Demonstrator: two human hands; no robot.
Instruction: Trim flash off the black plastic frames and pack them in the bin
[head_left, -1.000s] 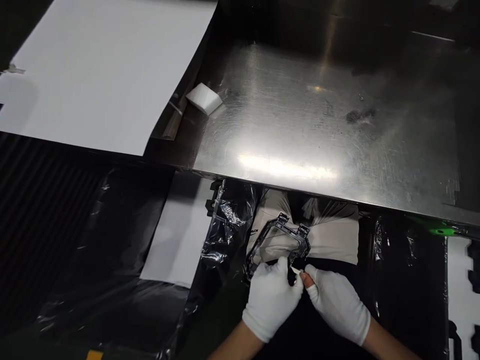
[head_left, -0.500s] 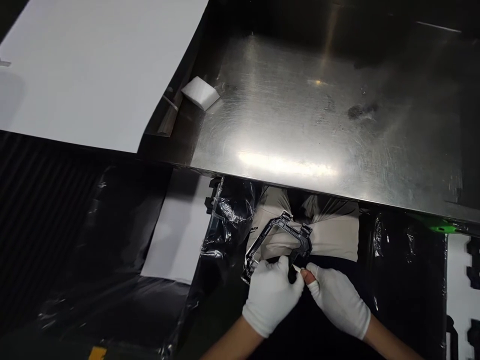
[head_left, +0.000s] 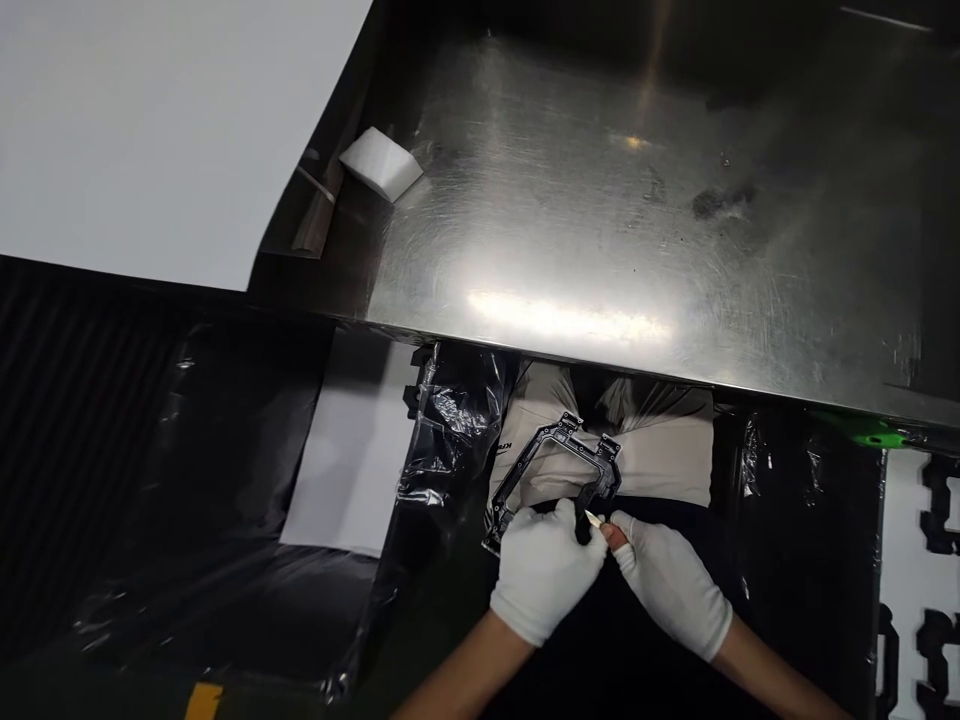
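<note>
In a white glove, my left hand (head_left: 549,570) is closed on the lower part of an angular black frame (head_left: 604,484) with small holes and tabs along it. The frame is held over my lap, its upper end pointing at the table. My right hand (head_left: 670,580), gloved but with bare thumb or fingertip showing, pinches a small pale pointed piece, like a blade tip (head_left: 594,519). That tip is at the frame's lower right end, close to my left fingers. Whether it touches the frame I cannot tell.
A scratched metal table (head_left: 555,230) lies ahead, its front edge above my lap. On it are a white block (head_left: 381,163) and a large white sheet (head_left: 135,130) at left. Beside me are black plastic covering (head_left: 232,450), white paper (head_left: 349,450) and black frame parts (head_left: 934,660) at right.
The view has shifted slightly, so the table sits a little higher and further left. Both hands keep nearly the same hold; the pale tip shows more clearly now.
</note>
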